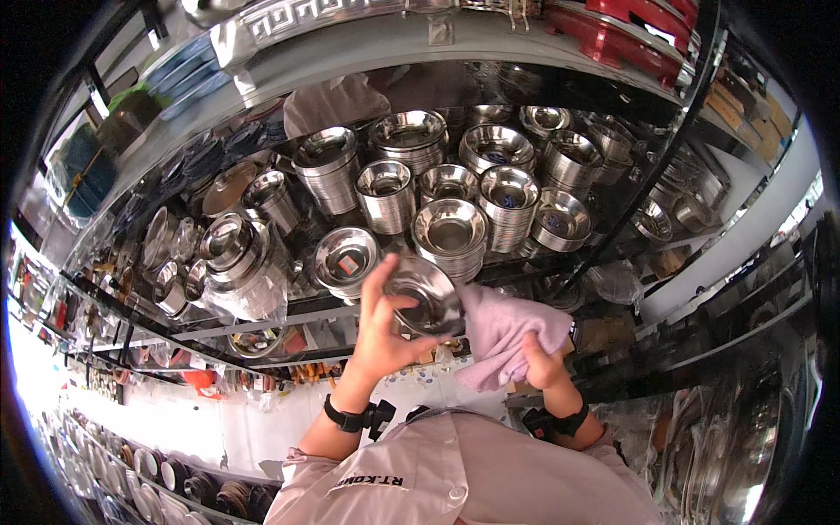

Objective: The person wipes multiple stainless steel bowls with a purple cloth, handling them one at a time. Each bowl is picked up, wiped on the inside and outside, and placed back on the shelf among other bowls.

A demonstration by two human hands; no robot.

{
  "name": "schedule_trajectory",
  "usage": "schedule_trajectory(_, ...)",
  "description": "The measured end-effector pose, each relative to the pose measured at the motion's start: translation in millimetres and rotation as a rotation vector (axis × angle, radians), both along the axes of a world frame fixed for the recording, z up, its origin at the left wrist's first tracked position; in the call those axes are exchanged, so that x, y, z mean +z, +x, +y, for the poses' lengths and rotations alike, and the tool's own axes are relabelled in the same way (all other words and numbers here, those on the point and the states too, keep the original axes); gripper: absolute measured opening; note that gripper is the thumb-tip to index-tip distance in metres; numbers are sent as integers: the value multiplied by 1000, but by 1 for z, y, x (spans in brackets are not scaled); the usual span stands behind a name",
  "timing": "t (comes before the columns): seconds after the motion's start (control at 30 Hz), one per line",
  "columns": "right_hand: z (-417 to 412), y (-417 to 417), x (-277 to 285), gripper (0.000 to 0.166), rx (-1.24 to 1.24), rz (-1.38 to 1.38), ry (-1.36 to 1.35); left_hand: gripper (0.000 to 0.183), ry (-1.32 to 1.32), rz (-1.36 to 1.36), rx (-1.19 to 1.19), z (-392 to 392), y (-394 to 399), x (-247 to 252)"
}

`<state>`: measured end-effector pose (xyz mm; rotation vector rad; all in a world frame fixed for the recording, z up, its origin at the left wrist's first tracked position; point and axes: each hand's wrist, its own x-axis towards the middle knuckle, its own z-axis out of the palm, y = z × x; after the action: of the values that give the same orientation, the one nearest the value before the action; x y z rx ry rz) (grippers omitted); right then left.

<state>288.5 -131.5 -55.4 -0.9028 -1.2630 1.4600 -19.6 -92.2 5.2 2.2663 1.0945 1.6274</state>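
Observation:
My left hand [384,321] grips a shiny stainless steel bowl [426,295], its fingers at the rim and inside and the thumb along the lower edge. Right of it, my right hand [543,361] holds a pink cloth [502,328] that hangs in folds, its upper left part close to the bowl; whether they touch I cannot tell. Just beyond the bowl stand a stack of steel bowls [451,230] and, to its left, a stack of steel dishes [346,259] with a red and white sticker inside the top one.
More stacked steel bowls [502,147] fill the shelf behind. Pots partly wrapped in clear plastic [230,246] stand at the left. A dark metal post [630,210] slants up on the right, and the shelf's front edge [308,312] runs below the stacks. Plates [174,472] line a lower rack.

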Motion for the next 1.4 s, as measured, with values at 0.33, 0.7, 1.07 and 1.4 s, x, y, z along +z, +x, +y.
schedule_trajectory(0.33,23,-10,-23,50,-170,339,177,59,-37,-100,365,19,-70,-29)
schedule_trajectory(0.7,31,-18,-28,54,-151,201,195,21,-153,-85,462,27,-93,-66)
schedule_trajectory(1.07,41,-27,-39,44,-208,138,235,41,-173,168,560,36,-81,-61)
schedule_trajectory(1.4,30,-15,-63,44,-286,207,42,43,-83,299,43,60,-9,-19)
